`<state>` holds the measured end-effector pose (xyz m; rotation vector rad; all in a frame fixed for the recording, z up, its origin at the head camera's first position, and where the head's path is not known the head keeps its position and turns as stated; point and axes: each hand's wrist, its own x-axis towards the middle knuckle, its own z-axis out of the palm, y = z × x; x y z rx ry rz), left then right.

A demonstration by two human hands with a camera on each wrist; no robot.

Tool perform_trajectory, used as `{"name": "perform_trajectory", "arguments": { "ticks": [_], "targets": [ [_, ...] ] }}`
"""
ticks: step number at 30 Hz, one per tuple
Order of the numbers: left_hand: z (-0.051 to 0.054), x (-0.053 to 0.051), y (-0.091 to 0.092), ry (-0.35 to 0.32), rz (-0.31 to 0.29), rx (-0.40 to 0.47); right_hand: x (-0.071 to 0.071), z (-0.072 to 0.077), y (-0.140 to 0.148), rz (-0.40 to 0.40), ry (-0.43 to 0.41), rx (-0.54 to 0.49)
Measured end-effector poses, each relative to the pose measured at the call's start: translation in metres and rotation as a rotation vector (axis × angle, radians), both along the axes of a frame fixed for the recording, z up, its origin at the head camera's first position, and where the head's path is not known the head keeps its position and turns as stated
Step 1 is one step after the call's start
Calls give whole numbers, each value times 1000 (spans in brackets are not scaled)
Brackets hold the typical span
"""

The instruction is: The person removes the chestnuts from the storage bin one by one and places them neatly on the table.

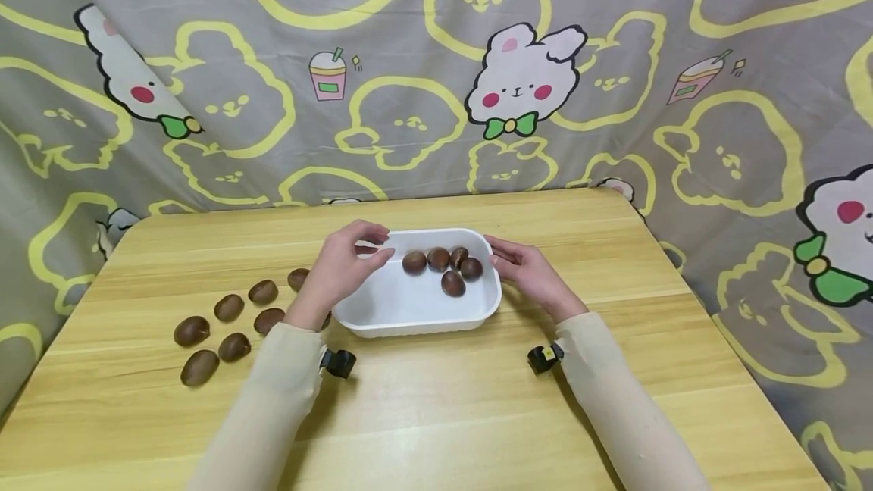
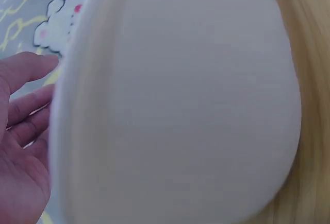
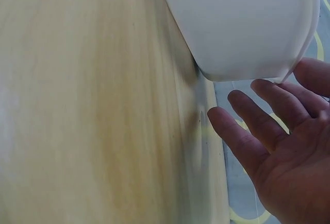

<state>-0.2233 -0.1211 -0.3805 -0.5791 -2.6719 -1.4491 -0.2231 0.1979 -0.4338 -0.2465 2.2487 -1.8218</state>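
A white rectangular plastic container (image 1: 409,317) sits on the wooden table, with several brown chestnuts (image 1: 453,283) grouped in its right half. Over the container's left end is my left hand (image 1: 346,264), thumb and fingers apart with nothing visible between them. In the left wrist view this hand (image 2: 26,147) is beside the container's rim, and whether it touches is unclear. My right hand (image 1: 528,270) is at the right end, its fingertips against the rim. Seen from the right wrist, that hand (image 3: 289,147) has its fingers loosely extended below the container's corner.
Several loose chestnuts (image 1: 200,367) lie on the table (image 1: 436,415) left of the container, some partly hidden by my left arm. Small black wrist cameras (image 1: 339,362) sit inside both cuffs. A patterned grey curtain (image 1: 409,44) hangs behind the table.
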Motion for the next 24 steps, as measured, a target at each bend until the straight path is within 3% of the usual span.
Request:
{"name": "perform_trajectory", "arguments": {
  "ticks": [5,15,24],
  "targets": [
    [-4,-6,19,-65,-32,-56,0,2,2,-8,-2,4],
    [-7,-15,44,-130,-84,-304,2,7,5,-13,-7,7],
    [1,-20,54,-199,-41,-422,1,2,2,-6,6,20]
  ]
}}
